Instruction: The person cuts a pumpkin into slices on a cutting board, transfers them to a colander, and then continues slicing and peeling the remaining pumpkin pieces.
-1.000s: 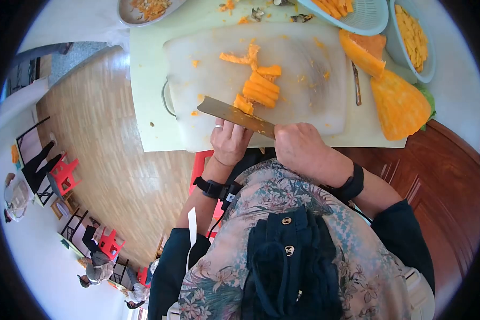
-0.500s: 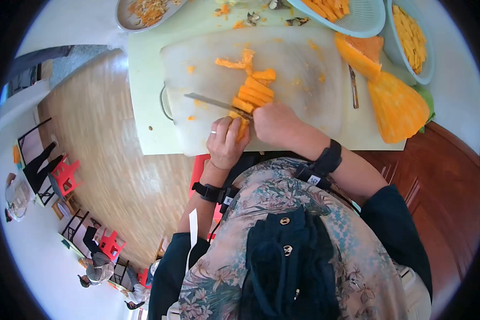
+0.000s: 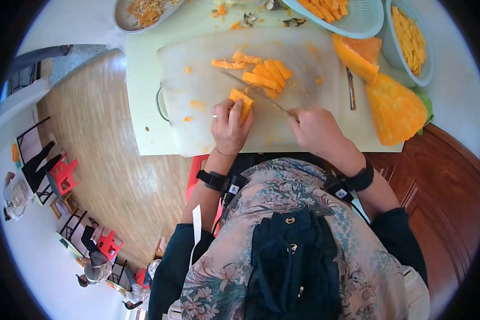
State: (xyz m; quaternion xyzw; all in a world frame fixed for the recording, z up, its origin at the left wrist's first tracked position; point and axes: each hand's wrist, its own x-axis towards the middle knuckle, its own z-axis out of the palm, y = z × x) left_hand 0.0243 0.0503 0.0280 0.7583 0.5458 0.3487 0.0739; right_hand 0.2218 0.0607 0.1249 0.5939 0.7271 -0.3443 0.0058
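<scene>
My left hand (image 3: 229, 128) is closed on a block of orange pumpkin (image 3: 242, 102) near the front of the white cutting board (image 3: 181, 74). A ring shows on one finger. My right hand (image 3: 319, 128) grips the handle of a kitchen knife (image 3: 266, 98), whose blade slants up and left across the board between the block and a group of cut pumpkin strips (image 3: 272, 73). Behind the blade's tip lie stringy pumpkin scraps (image 3: 230, 64).
Large pumpkin pieces (image 3: 397, 109) lie right of the board, with a small knife (image 3: 351, 88) beside them. At the back stand a blue colander (image 3: 357, 26) and a basin (image 3: 424, 74), both with cut pumpkin, and a metal plate (image 3: 124, 21) of seeds. People sit far left.
My right hand has moved right with the knife, pushing the cut strips up and right, fanned out. My left hand has shifted slightly up and right with the pumpkin block.
</scene>
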